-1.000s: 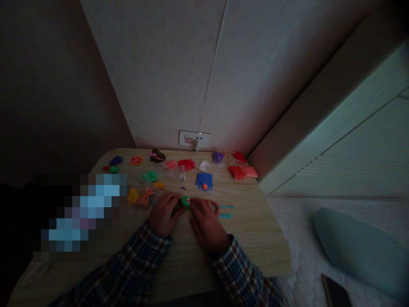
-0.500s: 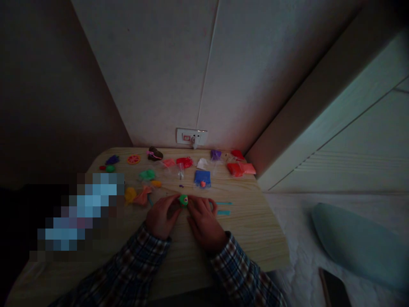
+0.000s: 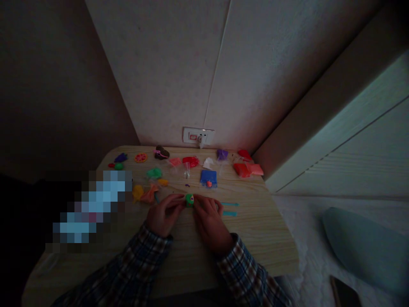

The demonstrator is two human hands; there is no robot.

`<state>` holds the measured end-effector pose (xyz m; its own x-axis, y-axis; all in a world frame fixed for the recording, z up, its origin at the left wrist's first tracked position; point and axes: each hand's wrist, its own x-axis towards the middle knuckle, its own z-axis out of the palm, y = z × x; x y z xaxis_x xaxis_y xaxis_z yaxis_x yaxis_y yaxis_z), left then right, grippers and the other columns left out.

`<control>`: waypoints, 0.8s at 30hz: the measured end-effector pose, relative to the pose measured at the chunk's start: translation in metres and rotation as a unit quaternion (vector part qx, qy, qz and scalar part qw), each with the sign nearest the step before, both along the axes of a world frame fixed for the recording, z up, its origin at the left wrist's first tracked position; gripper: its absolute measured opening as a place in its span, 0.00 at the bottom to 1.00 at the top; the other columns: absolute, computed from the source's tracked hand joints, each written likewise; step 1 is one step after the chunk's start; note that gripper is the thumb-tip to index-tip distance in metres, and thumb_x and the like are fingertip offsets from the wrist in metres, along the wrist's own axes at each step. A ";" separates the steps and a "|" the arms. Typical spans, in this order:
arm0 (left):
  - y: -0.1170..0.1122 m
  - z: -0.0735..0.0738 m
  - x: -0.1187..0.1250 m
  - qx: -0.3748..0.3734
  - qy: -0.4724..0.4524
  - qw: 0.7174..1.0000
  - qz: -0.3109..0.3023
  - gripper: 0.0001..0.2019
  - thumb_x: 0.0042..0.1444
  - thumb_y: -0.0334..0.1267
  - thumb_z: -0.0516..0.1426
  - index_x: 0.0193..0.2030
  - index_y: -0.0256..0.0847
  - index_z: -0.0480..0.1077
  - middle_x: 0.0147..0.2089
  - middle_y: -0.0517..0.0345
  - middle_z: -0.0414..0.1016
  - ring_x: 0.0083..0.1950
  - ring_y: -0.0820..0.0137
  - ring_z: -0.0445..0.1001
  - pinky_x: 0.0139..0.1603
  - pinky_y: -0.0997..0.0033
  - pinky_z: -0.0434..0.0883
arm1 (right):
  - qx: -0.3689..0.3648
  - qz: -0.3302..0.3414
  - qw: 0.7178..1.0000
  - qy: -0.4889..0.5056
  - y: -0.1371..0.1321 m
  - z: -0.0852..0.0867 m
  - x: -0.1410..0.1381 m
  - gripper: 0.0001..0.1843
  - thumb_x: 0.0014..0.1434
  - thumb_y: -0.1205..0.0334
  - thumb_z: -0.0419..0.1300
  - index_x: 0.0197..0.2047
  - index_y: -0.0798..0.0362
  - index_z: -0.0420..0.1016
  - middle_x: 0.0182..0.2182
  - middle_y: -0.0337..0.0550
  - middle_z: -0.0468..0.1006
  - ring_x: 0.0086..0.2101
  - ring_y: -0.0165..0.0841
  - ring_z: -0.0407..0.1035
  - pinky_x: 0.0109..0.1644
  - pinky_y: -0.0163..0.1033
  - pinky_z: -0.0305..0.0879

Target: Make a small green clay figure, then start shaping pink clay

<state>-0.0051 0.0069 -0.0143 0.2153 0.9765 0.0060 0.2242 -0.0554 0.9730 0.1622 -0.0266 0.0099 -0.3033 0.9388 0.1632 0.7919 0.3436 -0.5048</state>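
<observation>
A small green modelling-clay piece (image 3: 188,201) with a pale and dark eye-like spot is pinched between my two hands, just above or on the tabletop. My left hand (image 3: 162,216) closes thumb and fingers on its left side. From the right, the fingertips of my right hand (image 3: 211,222) press against it, with the other fingers curled. Past my right knuckles lie two light-blue tools (image 3: 230,213), partly covered by that hand. A blue packet (image 3: 208,176) with a small pinkish-orange lump (image 3: 208,183) on it lies beyond my hands.
On the wooden table (image 3: 265,251) are red packets (image 3: 242,170), a purple packet (image 3: 222,154), green clay (image 3: 154,172), yellow clay (image 3: 138,192), an orange bag (image 3: 150,195), an orange-red disc (image 3: 140,157) and a brown figure (image 3: 161,152). A blurred-out bright patch covers the left. A wall socket (image 3: 198,136) is behind.
The view has shifted, so the table appears further right. The green clay piece has turned a little between my fingers, its eye spot facing more to the right. Both hands keep hold.
</observation>
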 end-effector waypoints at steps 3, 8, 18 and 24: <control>0.003 -0.003 -0.002 -0.047 -0.080 0.996 -0.006 0.17 0.51 0.42 0.56 0.46 0.36 0.66 0.45 0.44 0.77 0.45 0.59 0.76 0.49 0.55 0.74 | -0.012 0.001 1.000 0.002 0.000 0.003 -0.001 0.23 0.59 0.72 0.47 0.58 0.54 0.60 0.54 0.50 0.65 0.52 0.39 0.56 0.56 0.50 0.45; 0.003 -0.002 0.000 -0.077 -0.136 0.988 -0.013 0.15 0.49 0.41 0.57 0.42 0.36 0.67 0.44 0.45 0.77 0.45 0.60 0.76 0.50 0.55 0.73 | -0.004 -0.003 0.999 0.046 0.001 -0.003 0.003 0.22 0.58 0.71 0.49 0.56 0.54 0.63 0.53 0.50 0.66 0.52 0.39 0.57 0.55 0.49 0.49; 0.002 0.005 0.005 -0.076 -0.143 0.987 0.015 0.17 0.46 0.42 0.59 0.41 0.34 0.68 0.42 0.46 0.77 0.44 0.61 0.76 0.51 0.55 0.72 | -0.064 -0.038 0.934 0.348 0.009 -0.014 0.022 0.21 0.61 0.61 0.50 0.58 0.50 0.61 0.47 0.50 0.75 0.47 0.36 0.70 0.54 0.50 0.62; 0.001 0.009 0.006 -0.072 -0.144 0.987 0.005 0.15 0.46 0.41 0.59 0.39 0.35 0.69 0.41 0.46 0.78 0.44 0.60 0.77 0.50 0.55 0.73 | -0.108 -0.013 0.921 0.375 0.006 -0.011 0.017 0.24 0.61 0.56 0.50 0.60 0.49 0.59 0.48 0.50 0.74 0.48 0.38 0.69 0.55 0.53 0.61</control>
